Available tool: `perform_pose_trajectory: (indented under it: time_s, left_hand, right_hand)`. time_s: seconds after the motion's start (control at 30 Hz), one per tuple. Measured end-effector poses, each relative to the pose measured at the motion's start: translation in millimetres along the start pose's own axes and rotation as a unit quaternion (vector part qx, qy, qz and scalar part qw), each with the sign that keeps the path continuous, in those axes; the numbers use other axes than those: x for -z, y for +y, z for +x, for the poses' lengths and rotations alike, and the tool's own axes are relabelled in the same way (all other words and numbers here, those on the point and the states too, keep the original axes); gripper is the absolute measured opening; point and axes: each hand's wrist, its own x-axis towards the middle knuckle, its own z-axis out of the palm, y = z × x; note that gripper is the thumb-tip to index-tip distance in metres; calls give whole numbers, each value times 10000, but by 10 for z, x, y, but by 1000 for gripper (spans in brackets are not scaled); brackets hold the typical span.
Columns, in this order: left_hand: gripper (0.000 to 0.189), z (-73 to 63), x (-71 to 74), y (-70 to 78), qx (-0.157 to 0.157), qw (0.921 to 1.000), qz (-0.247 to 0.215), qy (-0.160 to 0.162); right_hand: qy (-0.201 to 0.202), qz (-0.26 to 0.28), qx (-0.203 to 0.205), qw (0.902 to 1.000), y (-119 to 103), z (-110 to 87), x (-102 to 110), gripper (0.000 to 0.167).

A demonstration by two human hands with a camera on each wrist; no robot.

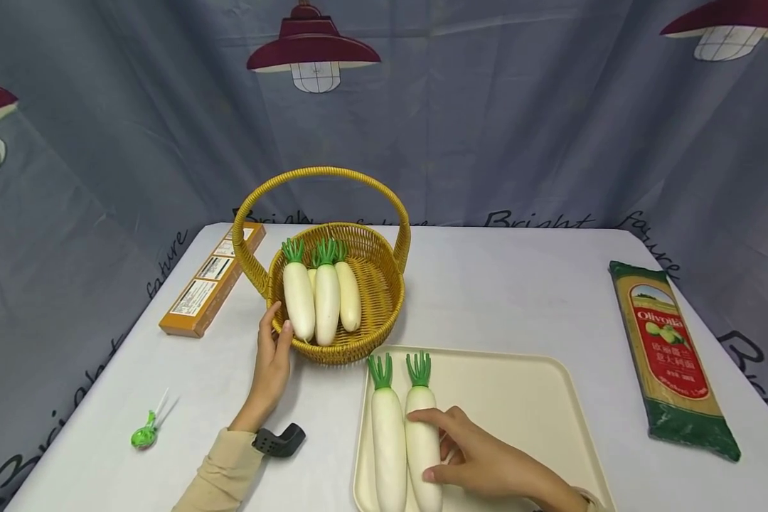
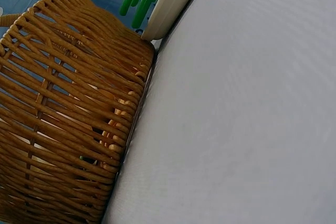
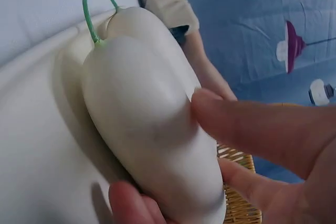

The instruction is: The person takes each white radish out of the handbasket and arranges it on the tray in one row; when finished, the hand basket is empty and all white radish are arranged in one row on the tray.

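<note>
Two white radishes with green tops lie side by side on a cream tray, leaves toward the basket. My right hand (image 1: 476, 451) holds the right-hand radish (image 1: 424, 427) between thumb and fingers; the right wrist view shows the thumb and fingers around its body (image 3: 142, 98). The left-hand radish (image 1: 389, 448) lies close beside it. My left hand (image 1: 272, 366) touches the near left side of a woven basket (image 1: 374, 284) with fairly straight fingers. Inside the basket, several white radishes (image 1: 299, 299) lean leaves up on its left side. The left wrist view shows the basket's woven wall (image 2: 68, 103), but no fingers.
The tray (image 1: 512, 398) extends to the right of the radishes. An orange box (image 1: 214, 284) lies left of the basket, and a green-wrapped lollipop (image 1: 144, 432) nearer me. A spaghetti packet (image 1: 672, 355) lies at the right. The basket's tall handle (image 1: 320, 172) arches overhead.
</note>
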Motion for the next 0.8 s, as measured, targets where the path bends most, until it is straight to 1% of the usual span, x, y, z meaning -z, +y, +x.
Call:
perform_pose_trajectory:
  time_s: [0.1,0.17,0.27,0.33,0.37,0.43,0.47,0.5,0.57,0.63,0.7,0.8]
  left_hand:
    - [48,6,0,1,-22,10000,-16,1]
    - [48,6,0,2,-25,10000,-21,6]
    - [47,3,-1,2,-18,10000,-12,7]
    - [47,-1,-1,3,-16,10000,1,16]
    - [47,-3,-1,5,-16,10000,0,19]
    - [48,-4,-2,7,-12,10000,11,22]
    - [48,-4,-3,9,-17,10000,13,29]
    - [48,-4,-2,12,-20,10000,16,33]
    - [48,-5,-2,17,-26,10000,15,43]
    - [47,-5,-1,19,-38,10000,21,50]
    - [47,-5,1,21,-48,10000,22,42]
    - [47,-5,1,18,-49,10000,33,31]
  right_hand:
    - [-43,-203,121,9997,-18,-20,15,58]
    - [-66,-450,107,9989,-40,-36,29,59]
    - [-87,-985,-240,9948,-105,-58,59,63]
    - [-102,-1397,-541,9887,-156,-68,80,66]
    - [-95,-1590,-627,9852,-184,-74,91,67]
    - [-87,-1854,-652,9805,-220,-79,117,68]
    - [-62,-1907,-606,9798,-228,-78,133,68]
    - [-17,-1878,-530,9808,-230,-75,153,67]
    - [58,-1577,-420,9866,-224,-53,208,66]
    - [104,-1088,-404,9932,-200,-11,278,64]
    - [94,-484,-458,9977,-177,48,362,62]
    - [-44,387,-369,9986,-133,169,491,58]
